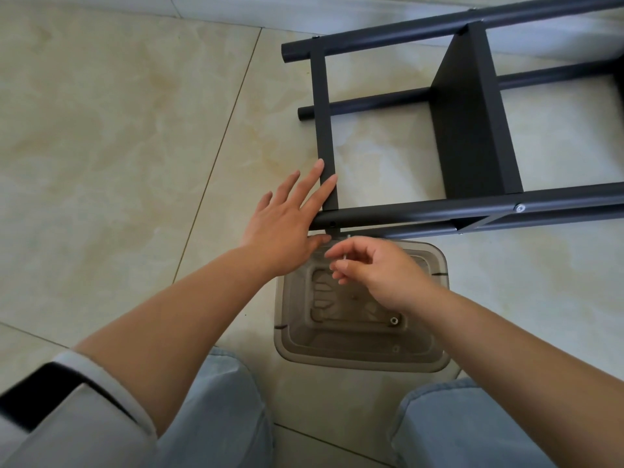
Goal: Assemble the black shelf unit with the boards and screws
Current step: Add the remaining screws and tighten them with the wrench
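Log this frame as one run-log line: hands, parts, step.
left hand: flat on end board | right hand: pinching screw over tub | step: empty tube hole unscrewed

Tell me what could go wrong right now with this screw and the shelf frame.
The right hand pinches the screw only by its fingertips above the clear plastic bin; a slip probably drops it there. The left hand rests open on the end board, so the black frame could shift when the screw enters the empty tube hole.

Left hand (pixel 285 219) reaches forward, fingers straight and spread; right hand (pixel 378 268) hovers with fingertips in a pinching grip.
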